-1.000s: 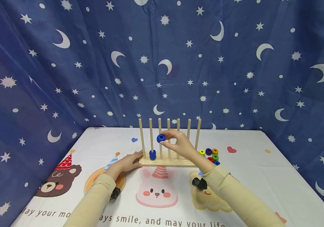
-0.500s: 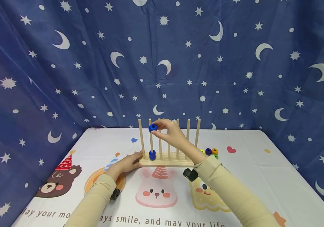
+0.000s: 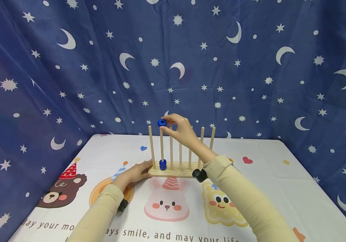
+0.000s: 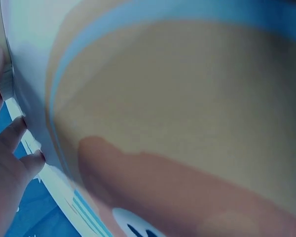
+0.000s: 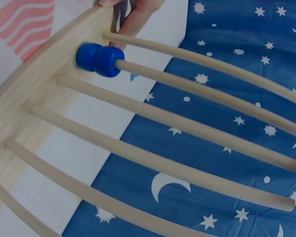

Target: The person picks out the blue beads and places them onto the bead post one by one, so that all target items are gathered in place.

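A wooden peg rack (image 3: 176,173) with a row of upright pegs stands on the table. My left hand (image 3: 135,173) holds its left end, thumb at the front and fingers behind. My right hand (image 3: 181,129) pinches a blue bead (image 3: 162,123) between thumb and fingers, right at the top of the second peg from the left. Two blue beads (image 5: 99,59) are stacked at the foot of that same peg; the other pegs in view carry nothing. In the left wrist view, the left fingers (image 4: 12,133) touch the rack's edge.
Behind my right sleeve (image 3: 242,195) an orange bead (image 3: 231,160) just peeks out. A white cloth (image 3: 124,148) with cartoon prints covers the table. A blue curtain (image 3: 148,67) with moons and stars hangs close behind the rack.
My right hand has carried the blue bead left and up, from in front of the third peg to the top of the second. The right sleeve now hides most loose beads. The left hand stays put.
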The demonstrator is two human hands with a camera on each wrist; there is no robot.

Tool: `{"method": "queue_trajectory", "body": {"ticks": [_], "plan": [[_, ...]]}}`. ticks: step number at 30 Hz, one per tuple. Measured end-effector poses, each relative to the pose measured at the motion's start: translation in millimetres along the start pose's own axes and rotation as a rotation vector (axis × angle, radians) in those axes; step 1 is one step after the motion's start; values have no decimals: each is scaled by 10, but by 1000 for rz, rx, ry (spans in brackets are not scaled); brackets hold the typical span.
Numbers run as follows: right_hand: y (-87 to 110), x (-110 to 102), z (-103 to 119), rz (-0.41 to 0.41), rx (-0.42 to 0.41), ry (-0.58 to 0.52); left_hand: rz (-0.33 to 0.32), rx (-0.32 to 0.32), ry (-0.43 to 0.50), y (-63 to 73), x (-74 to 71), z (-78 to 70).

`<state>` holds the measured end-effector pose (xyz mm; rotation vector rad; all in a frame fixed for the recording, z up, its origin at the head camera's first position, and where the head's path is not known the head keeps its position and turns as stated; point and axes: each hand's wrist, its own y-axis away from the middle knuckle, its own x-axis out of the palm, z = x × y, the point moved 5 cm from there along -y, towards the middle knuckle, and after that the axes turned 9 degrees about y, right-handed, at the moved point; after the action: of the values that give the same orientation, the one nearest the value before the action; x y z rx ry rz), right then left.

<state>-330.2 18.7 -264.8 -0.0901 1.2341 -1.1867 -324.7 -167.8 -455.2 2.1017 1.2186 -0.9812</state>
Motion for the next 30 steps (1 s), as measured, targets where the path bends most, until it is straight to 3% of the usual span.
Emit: {"method": "queue_trajectory", "body": {"ticks": [9, 14, 22, 30], "plan": [[-115, 63, -162, 105, 127, 28, 8, 33, -34, -78, -34, -16], [-141, 136, -183, 156, 189, 29, 20, 34, -34, -55, -8, 10], [-152, 208, -128, 196, 157, 99, 2, 31, -19, -8, 9, 36], [-149, 174, -110, 235, 149, 190, -10, 102, -19, -23, 3, -33]]}}
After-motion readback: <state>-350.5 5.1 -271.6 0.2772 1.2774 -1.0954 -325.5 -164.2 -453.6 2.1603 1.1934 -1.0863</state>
